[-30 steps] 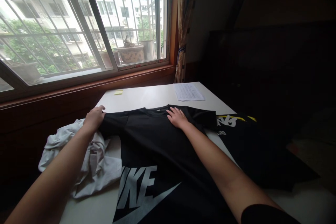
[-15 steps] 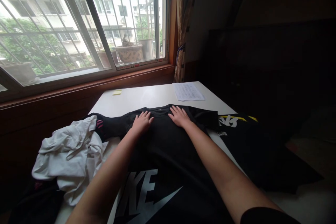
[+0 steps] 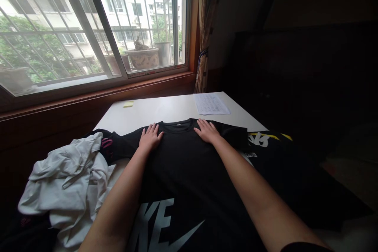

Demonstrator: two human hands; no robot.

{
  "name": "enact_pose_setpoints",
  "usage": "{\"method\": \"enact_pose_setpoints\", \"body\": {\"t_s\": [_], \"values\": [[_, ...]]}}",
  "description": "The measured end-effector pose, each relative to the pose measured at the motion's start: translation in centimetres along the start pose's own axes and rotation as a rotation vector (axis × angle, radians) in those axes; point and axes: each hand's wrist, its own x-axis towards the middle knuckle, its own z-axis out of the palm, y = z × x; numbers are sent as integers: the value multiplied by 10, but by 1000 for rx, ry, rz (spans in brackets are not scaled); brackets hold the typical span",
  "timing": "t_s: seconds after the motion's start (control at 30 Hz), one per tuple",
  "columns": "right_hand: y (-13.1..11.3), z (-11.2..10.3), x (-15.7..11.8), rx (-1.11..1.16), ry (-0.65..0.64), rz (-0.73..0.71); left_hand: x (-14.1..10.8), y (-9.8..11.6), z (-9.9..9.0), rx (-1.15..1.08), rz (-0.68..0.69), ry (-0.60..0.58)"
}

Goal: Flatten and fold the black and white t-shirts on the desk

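Observation:
A black T-shirt (image 3: 183, 165) with grey lettering and a swoosh lies spread over the table, its collar towards the far side. My left hand (image 3: 150, 137) rests flat on the shoulder left of the collar, fingers apart. On the other shoulder, right of the collar, lies my right hand (image 3: 207, 130), its fingers also spread. Neither hand grips the cloth. The shirt's lower part runs out of view at the bottom.
Crumpled white cloth (image 3: 71, 185) lies at the left over dark clothing. A dark garment with yellow and white print (image 3: 260, 140) hangs over the right side. Paper sheets (image 3: 211, 104) and a yellow note (image 3: 128, 104) lie on the white table (image 3: 162, 106), below a barred window.
My hands have moved farther apart, the left one outward to the left and the right one slightly right. The shirt's collar area looks wider and flatter.

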Motion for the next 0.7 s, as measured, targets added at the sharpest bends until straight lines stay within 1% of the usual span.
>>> {"method": "enact_pose_setpoints", "body": {"t_s": [0.3,0.4,0.6,0.7], "values": [[20,1,-4,-13,21,19,-2,2,-1,10,-4,-1],[33,-1,-9,-16,24,50,-2,2,-1,12,-3,0],[67,-9,-22,-27,17,120,-1,1,1,23,-6,2],[76,-11,-25,-37,7,135,-1,1,2,30,-11,4]]}}
